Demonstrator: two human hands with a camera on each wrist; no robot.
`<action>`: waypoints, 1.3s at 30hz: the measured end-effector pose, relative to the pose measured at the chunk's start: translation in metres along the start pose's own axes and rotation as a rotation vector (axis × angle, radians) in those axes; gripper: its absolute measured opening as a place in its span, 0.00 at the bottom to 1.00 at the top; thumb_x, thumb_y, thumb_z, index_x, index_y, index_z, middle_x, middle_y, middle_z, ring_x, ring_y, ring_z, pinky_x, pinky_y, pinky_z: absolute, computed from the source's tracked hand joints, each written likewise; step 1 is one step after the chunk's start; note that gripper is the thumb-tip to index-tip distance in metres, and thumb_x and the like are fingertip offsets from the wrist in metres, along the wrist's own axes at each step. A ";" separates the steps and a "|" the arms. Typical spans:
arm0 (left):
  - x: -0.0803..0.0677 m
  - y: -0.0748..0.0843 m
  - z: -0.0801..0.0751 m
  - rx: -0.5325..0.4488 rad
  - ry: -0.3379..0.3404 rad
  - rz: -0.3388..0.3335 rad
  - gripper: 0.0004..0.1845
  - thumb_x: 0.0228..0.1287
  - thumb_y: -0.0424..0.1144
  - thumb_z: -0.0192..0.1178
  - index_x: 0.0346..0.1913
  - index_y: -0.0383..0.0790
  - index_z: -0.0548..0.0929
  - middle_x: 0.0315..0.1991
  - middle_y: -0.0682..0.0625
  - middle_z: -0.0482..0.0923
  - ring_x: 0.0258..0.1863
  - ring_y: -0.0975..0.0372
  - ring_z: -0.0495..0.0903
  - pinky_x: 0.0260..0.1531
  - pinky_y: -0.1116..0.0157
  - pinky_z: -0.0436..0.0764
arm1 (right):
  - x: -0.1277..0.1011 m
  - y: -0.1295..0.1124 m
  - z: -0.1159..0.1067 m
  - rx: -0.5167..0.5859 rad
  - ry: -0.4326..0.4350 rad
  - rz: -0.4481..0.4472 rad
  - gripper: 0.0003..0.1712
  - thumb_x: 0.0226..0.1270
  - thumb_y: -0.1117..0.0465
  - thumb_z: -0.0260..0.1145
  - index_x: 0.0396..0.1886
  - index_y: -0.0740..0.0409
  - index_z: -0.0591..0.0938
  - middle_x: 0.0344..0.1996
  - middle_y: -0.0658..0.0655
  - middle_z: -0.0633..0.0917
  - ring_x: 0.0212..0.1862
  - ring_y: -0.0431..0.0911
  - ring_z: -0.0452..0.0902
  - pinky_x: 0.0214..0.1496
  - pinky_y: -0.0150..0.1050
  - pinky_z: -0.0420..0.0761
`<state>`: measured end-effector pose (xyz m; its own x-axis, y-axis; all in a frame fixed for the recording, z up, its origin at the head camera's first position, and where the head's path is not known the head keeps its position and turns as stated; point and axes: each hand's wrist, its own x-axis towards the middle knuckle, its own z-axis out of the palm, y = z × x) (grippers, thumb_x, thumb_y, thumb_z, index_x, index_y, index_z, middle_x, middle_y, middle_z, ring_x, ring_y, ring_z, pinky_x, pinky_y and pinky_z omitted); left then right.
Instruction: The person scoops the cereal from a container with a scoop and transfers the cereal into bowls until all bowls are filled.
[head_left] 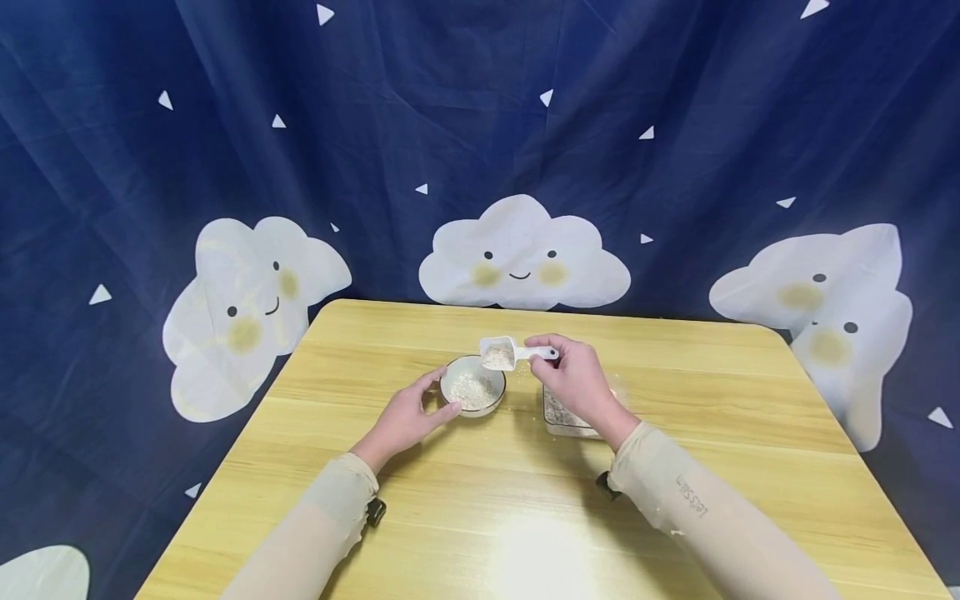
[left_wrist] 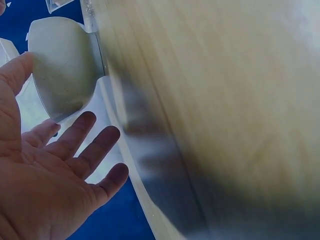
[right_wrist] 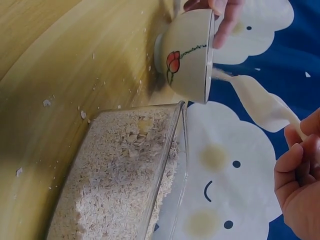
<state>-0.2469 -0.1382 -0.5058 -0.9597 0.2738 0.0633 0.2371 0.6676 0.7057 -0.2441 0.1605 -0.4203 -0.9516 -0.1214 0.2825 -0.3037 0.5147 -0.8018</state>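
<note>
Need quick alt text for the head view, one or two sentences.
The right hand holds a white scoop of oats above a small bowl that the left hand touches, on a wooden table.

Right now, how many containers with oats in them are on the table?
2. The bowl sits by the left hand, under the scoop. The clear container sits right of it, partly behind the right hand.

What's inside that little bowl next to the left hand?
The bowl holds a shallow heap of pale oat-like flakes, seen from the head view. A white scoop carrying more flakes is over its rim, held by the right hand. The bowl's bottom is covered by flakes.
</note>
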 end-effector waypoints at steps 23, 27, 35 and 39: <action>-0.001 -0.001 0.000 -0.010 0.003 -0.006 0.45 0.69 0.60 0.70 0.82 0.45 0.68 0.68 0.40 0.82 0.65 0.46 0.83 0.68 0.45 0.81 | -0.006 -0.009 0.001 -0.071 -0.015 -0.171 0.16 0.70 0.67 0.64 0.54 0.61 0.90 0.14 0.45 0.78 0.19 0.35 0.71 0.21 0.29 0.70; -0.001 0.000 0.000 -0.010 0.001 -0.008 0.45 0.69 0.60 0.70 0.82 0.45 0.67 0.69 0.40 0.81 0.66 0.46 0.82 0.69 0.45 0.80 | -0.007 -0.011 0.002 -0.116 -0.020 -0.244 0.16 0.70 0.68 0.65 0.53 0.61 0.90 0.14 0.44 0.76 0.19 0.33 0.68 0.21 0.28 0.69; -0.001 0.000 0.000 -0.010 0.003 -0.005 0.45 0.69 0.61 0.70 0.82 0.45 0.67 0.68 0.40 0.82 0.66 0.46 0.82 0.69 0.44 0.80 | -0.009 -0.013 0.006 -0.203 0.011 -0.431 0.14 0.68 0.71 0.67 0.50 0.62 0.90 0.23 0.51 0.83 0.22 0.32 0.67 0.24 0.27 0.72; -0.002 0.001 -0.001 -0.019 0.002 -0.008 0.45 0.69 0.60 0.70 0.82 0.44 0.67 0.68 0.40 0.83 0.66 0.46 0.82 0.69 0.44 0.80 | -0.009 -0.013 0.008 -0.265 0.023 -0.558 0.13 0.67 0.72 0.68 0.49 0.63 0.90 0.33 0.55 0.90 0.25 0.35 0.73 0.27 0.27 0.77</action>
<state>-0.2450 -0.1385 -0.5048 -0.9618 0.2673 0.0589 0.2265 0.6565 0.7196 -0.2324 0.1481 -0.4164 -0.6504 -0.4161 0.6355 -0.7303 0.5728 -0.3723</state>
